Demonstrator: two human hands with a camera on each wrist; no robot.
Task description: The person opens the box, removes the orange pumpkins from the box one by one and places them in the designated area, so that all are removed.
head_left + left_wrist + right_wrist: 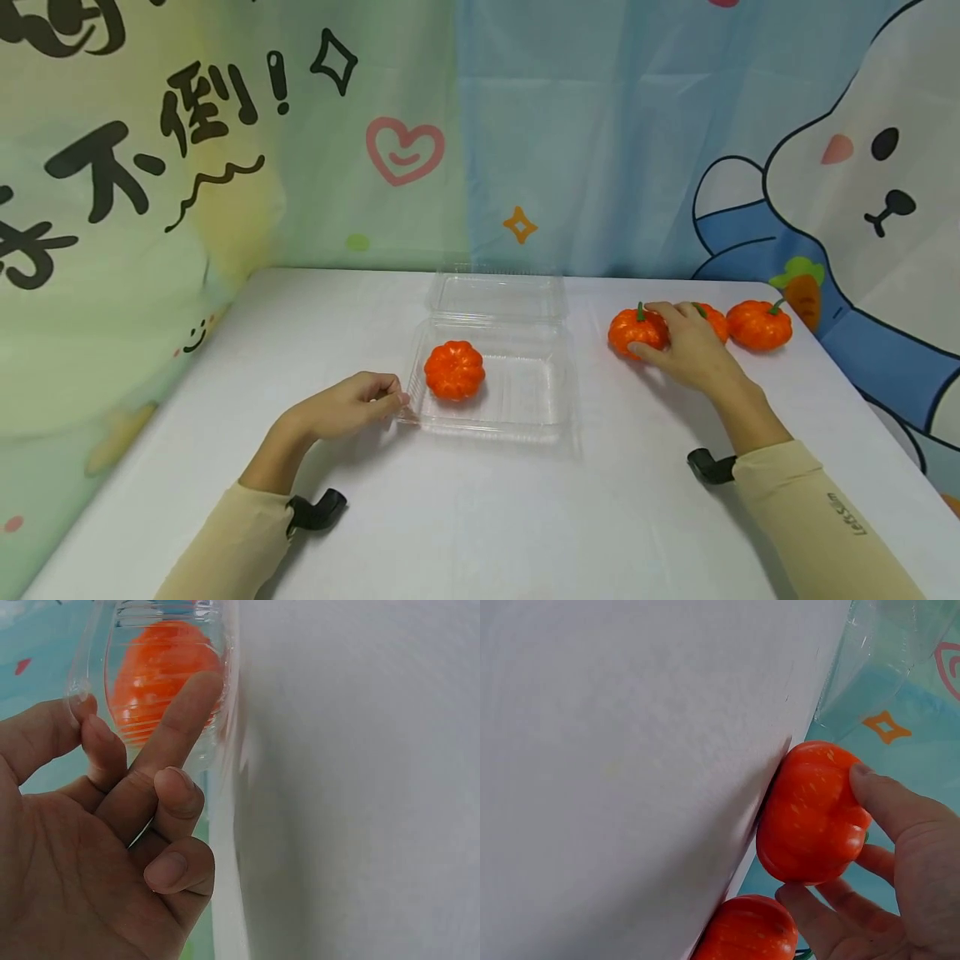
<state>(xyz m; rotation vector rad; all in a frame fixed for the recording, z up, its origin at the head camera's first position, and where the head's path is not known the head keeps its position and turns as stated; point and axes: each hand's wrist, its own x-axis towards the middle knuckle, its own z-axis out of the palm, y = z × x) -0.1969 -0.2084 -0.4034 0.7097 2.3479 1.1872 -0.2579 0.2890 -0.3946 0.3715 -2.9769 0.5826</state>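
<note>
A clear plastic clamshell box [525, 400] lies on the white table with its lid [498, 296] folded back away from me. One small orange pumpkin [454, 369] sits in the left part of its base. My left hand [348, 408] pinches the box's near left edge between thumb and index finger; another finger [184, 712] lies along the box's side. To the right, my right hand [690, 346] holds a second orange pumpkin [814, 814], thumb on one side and fingers on the other. This pumpkin has a green stem and is at the table surface.
Two more orange pumpkins, one partly behind my right hand [716, 323] and one farther right [759, 326], stand near the table's right edge. A printed cloth backdrop [585, 150] hangs behind the table [510, 517]. Black camera mounts [318, 510] stick out at both wrists.
</note>
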